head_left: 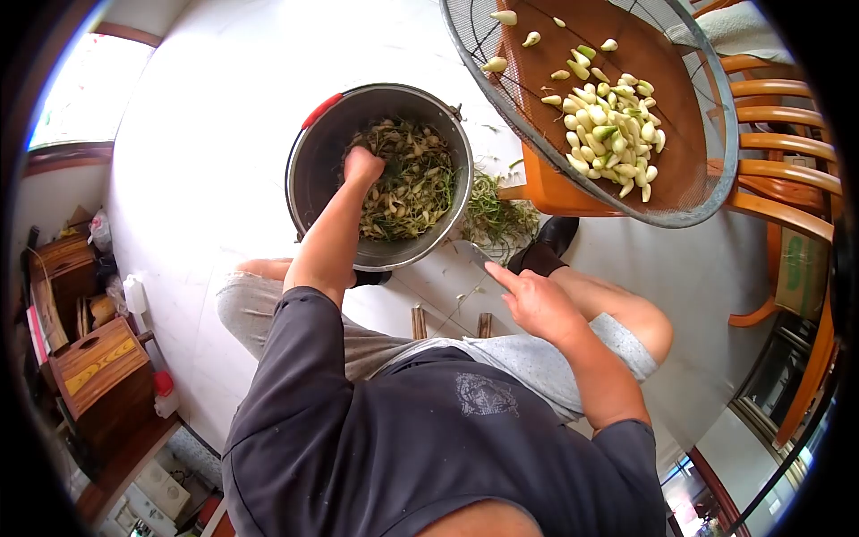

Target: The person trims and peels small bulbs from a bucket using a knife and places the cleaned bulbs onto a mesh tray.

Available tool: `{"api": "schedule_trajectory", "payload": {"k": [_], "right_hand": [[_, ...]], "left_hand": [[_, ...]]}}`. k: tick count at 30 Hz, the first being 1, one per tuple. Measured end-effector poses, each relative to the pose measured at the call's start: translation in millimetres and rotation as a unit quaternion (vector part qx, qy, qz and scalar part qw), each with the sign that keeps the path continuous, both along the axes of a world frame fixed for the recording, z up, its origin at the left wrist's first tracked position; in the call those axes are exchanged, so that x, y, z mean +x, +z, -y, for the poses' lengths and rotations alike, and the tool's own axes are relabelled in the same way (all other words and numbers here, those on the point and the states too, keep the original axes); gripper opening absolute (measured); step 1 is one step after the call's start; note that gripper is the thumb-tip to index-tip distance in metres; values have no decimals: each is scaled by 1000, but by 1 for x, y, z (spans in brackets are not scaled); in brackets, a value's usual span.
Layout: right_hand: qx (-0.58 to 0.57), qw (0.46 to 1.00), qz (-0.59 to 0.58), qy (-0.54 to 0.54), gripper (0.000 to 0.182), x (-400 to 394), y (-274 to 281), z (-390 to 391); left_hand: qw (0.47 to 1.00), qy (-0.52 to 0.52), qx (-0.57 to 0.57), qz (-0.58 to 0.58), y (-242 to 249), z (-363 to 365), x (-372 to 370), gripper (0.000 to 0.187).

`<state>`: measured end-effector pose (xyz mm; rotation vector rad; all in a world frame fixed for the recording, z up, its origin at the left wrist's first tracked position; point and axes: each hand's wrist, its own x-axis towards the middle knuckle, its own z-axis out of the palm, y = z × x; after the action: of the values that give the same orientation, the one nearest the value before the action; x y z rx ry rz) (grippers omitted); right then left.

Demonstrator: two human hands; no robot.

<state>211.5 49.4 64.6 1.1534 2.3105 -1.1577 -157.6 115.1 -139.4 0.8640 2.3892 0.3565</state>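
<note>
My left hand [362,166] reaches into a deep metal pot [309,179] with a red grip on its handle, its fingers hidden among the unpeeled bulbs and green stalks [407,183]. My right hand [540,302] is closed round a knife [474,254], whose blade points up and left, near the pot's lower right rim. Cut green trimmings [497,213] lie on the floor right of the pot. At the upper right, a wire mesh basket [732,134] holds peeled whitish bulbs [613,130], most of them in one pile.
The basket rests on a wooden chair [546,183], with another slatted chair [783,143] to its right. My legs are spread on both sides below the pot. Wooden cabinets [100,367] stand at the left. A cardboard box [801,273] is at the far right.
</note>
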Motion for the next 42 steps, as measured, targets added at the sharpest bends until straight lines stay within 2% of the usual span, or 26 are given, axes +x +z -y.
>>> {"api": "schedule_trajectory", "payload": {"k": [2,6,8,12,14,18,20,21,23,26,34,42], "right_hand": [[17,1000,-15,-6,52,-3,2,-1],[30,996,6,-89,48,-5,16,2],[63,994,36,-82,35,5,14,1],[106,986,32,-123,16,30,21,-4],[145,977,-44,-149,15,36,23,1],[232,924,-272,-139,20,26,26,11],[273,882,-364,-125,24,16,20,12],[305,877,-356,-105,25,14,21,11],[362,866,-338,-66,28,11,22,10],[386,866,-311,-62,29,10,30,11],[395,865,-301,-71,29,20,24,11],[381,865,-319,-74,31,22,26,14]], "left_hand": [[999,0,-4,45,6,12,-7,44],[973,20,172,152,54,44,0,36],[950,41,219,220,81,58,8,30],[932,-29,231,276,127,83,34,25],[909,-33,269,317,144,94,55,20],[803,-45,329,494,170,108,101,18],[785,-26,313,534,185,110,123,17],[780,-25,304,547,194,110,132,15],[764,-14,306,568,183,109,143,13],[730,-8,312,608,176,111,158,12],[687,-5,329,648,164,113,177,17],[737,-26,346,580,161,108,181,16]]}}
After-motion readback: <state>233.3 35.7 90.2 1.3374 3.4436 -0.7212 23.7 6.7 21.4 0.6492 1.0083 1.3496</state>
